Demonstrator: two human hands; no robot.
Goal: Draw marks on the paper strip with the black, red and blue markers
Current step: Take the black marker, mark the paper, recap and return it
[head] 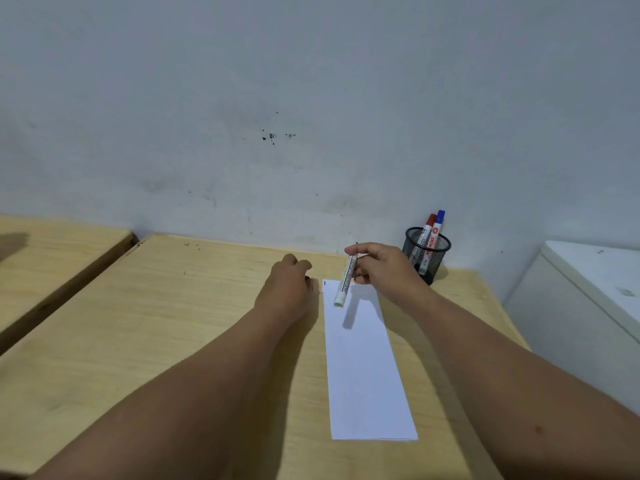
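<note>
A long white paper strip (pixel 363 362) lies on the wooden table (pixel 173 334), running away from me. A short dark mark sits at its far left corner. My right hand (pixel 381 263) holds a white-bodied marker (pixel 345 282) above the strip's far end, tip pointing up and away, blunt end hanging down. My left hand (pixel 289 285) rests on the table just left of the strip's far end, fingers curled; something small and dark shows at its fingertips, and I cannot tell what it is. The red marker (pixel 428 230) and the blue marker (pixel 438 225) stand in a black mesh cup (pixel 427 252) behind my right hand.
A grey-white wall rises right behind the table. A second wooden table (pixel 59 261) stands to the left across a narrow gap. A white cabinet (pixel 588 299) stands to the right of the table.
</note>
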